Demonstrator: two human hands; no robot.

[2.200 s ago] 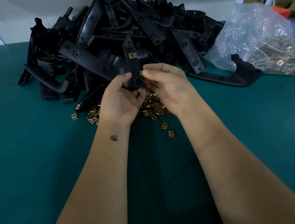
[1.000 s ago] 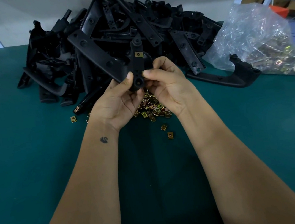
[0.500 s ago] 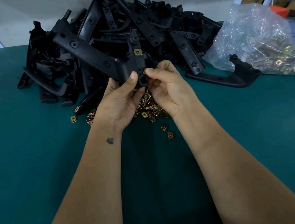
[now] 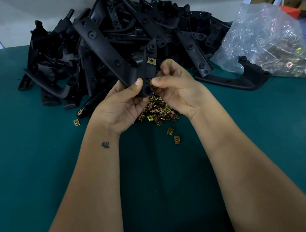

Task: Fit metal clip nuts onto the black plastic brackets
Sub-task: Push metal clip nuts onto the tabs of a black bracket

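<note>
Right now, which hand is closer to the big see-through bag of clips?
Right. The right hand is at the middle of the table, pinching a clip nut against the held bracket; the plastic bag lies off to its right. The left hand is farther away, across the bracket.

Dim, even overhead light; soft shadows fall under the fingers (image 4: 165,79). Beyond them glare flecks the plastic bag (image 4: 266,38). Edges bow with wide-angle distortion.
</note>
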